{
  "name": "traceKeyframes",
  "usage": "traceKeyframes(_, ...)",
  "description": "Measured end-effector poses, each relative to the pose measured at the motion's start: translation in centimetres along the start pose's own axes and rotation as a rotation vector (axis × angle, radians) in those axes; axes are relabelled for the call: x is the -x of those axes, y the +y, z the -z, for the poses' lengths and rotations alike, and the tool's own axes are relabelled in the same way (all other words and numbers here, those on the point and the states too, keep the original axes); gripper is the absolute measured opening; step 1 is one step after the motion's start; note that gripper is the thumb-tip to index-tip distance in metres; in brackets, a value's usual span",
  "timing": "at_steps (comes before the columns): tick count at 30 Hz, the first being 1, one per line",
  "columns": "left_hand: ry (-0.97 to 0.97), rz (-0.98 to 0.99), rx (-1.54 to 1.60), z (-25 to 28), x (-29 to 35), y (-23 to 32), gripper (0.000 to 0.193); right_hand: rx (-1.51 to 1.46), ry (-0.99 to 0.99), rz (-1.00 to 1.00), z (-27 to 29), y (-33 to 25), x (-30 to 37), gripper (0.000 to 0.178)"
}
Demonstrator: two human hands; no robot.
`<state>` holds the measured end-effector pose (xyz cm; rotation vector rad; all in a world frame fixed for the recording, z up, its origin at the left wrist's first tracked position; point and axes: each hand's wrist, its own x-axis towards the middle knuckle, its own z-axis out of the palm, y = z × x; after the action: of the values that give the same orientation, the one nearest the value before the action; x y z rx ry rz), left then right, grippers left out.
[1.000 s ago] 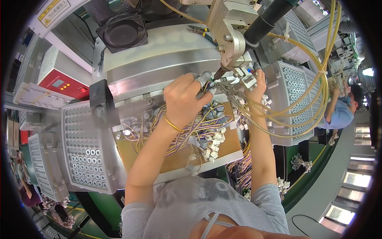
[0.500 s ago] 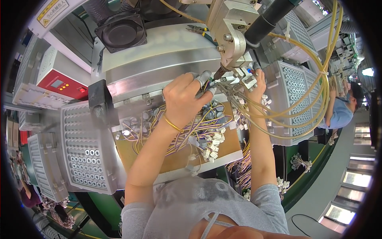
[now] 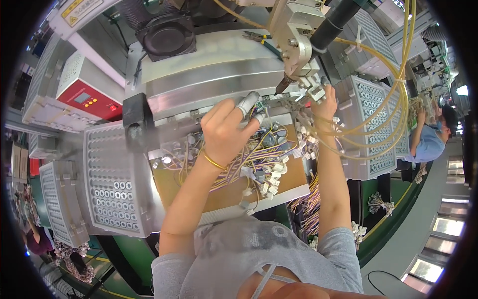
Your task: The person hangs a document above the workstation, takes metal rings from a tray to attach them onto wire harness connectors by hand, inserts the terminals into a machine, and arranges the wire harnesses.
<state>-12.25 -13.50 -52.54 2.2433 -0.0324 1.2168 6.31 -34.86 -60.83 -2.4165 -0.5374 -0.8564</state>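
My left hand (image 3: 224, 128) pinches a small green circuit board (image 3: 260, 105) between thumb and fingers; grey covers sit on the fingertips. Thin wires trail from the board. Just right of it, a soldering iron tip (image 3: 283, 86) points down, with a gap between the two. My right hand (image 3: 324, 105) is curled beside the metal clamp block (image 3: 312, 88) right of the iron; metal and hoses partly hide its fingers, and what they hold cannot be made out. Below the hands, purple and yellow wires with white connectors (image 3: 274, 178) lie heaped on a brown board (image 3: 199, 200).
Yellowish hoses (image 3: 398, 119) loop over my right forearm. A tray of round parts (image 3: 112, 197) stands left, another (image 3: 371, 117) right. Behind are a fan (image 3: 167, 39), pliers (image 3: 264, 42) and a red-fronted control box (image 3: 92, 97). A co-worker (image 3: 429, 137) sits far right.
My left hand has drawn the circuit board left, away from the soldering iron tip. My right hand stays by the clamp block. The whole view has shifted slightly.
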Motion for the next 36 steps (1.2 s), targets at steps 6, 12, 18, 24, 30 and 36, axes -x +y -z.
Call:
traceKeyframes(6, -0.023, 0.047, -0.067, 6.1, 2.5, 0.2, 0.038, -0.166, -0.194, -0.352, 4.8, -3.7, 1.2, 0.025)
traceKeyframes(12, -0.032, 0.155, -0.179, 11.9, 9.3, -2.9, 0.031, -0.822, -0.408, -0.315, 9.6, -12.5, 10.3, 0.030)
traceKeyframes(18, -0.014, 0.264, -0.236, 14.6, 15.6, -5.2, 0.026, -0.839, -0.851, 0.374, 9.5, -24.5, 17.6, 0.029)
traceKeyframes(24, -0.136, 0.491, -0.286, 18.0, 18.8, -5.8, 0.022, -0.738, -0.938, 0.659, 5.6, -29.9, 21.0, 0.018)
traceKeyframes(30, -0.187, 0.647, -0.213, 22.0, 20.3, -5.3, 0.019, -0.762, -0.881, 0.784, 3.3, -30.4, 22.3, 0.018)
traceKeyframes(36, -0.258, 1.284, 0.550, 23.9, 20.9, -2.6, 0.024, -0.920, -0.874, 0.563, 5.1, -30.5, 20.1, 0.016)
